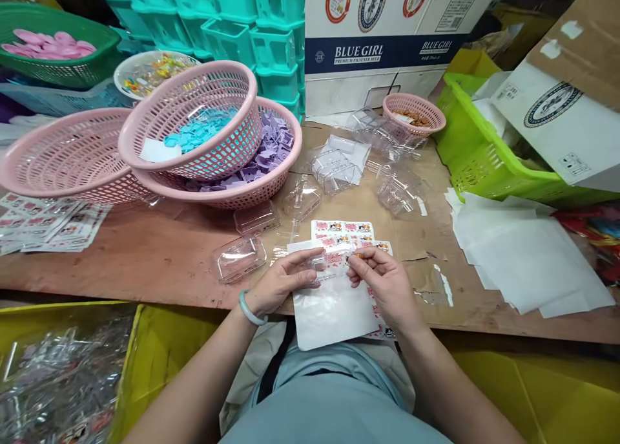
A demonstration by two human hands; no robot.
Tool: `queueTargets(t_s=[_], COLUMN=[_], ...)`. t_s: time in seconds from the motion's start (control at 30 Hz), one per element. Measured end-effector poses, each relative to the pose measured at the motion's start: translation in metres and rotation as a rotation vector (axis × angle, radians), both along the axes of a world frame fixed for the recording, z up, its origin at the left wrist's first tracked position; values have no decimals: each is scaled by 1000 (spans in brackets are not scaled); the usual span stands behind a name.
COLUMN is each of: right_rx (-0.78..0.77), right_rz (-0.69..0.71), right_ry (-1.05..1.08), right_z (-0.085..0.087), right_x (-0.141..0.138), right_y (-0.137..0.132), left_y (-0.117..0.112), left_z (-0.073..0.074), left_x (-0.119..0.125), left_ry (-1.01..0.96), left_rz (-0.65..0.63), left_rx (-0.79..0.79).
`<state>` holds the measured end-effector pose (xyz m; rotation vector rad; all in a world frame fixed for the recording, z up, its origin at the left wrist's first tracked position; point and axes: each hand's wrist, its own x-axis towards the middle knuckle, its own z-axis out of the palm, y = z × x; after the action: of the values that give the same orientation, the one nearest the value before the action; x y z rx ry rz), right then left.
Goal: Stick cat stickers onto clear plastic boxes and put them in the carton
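Note:
My left hand, with a pale bangle at the wrist, is closed on the left end of a small clear plastic case. At the case's right end, the thumb and fingers of my right hand pinch the edge of a small printed sticker with red lettering and an orange-and-black figure. How far the sticker touches the case cannot be made out. Beneath both hands lie sticker sheets with the same print and a blank white backing sheet that overhangs the table's front edge.
Clear cases lie left of and beyond my hands. Pink baskets hold blue and purple pieces. White sheets lie right, by a green crate. A yellow bin with clear packages stands below left. Cartons stand behind.

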<state>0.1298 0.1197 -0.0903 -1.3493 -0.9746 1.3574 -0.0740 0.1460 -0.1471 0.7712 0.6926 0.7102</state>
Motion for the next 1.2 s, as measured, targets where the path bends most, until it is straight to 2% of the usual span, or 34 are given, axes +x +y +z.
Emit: queueTargets(t_s=[0.2, 0.43, 0.83, 1.2], right_rx=[-111, -144, -132, -151], right_rz=[-11, 24, 51, 67], right_ry=[13, -18, -66, -85], right_z=[4, 4, 9, 8], right_x=[-5, -5, -4, -5], right_y=[-5, -9, -9, -7], left_y=[1, 2, 2, 3], left_z=[-2, -2, -6, 0], left_x=[-1, -2, -2, -2], left_ry=[-1, 25, 42, 37], left_rz=[-21, -26, -33, -24], left_rx=[-1, 14, 16, -10])
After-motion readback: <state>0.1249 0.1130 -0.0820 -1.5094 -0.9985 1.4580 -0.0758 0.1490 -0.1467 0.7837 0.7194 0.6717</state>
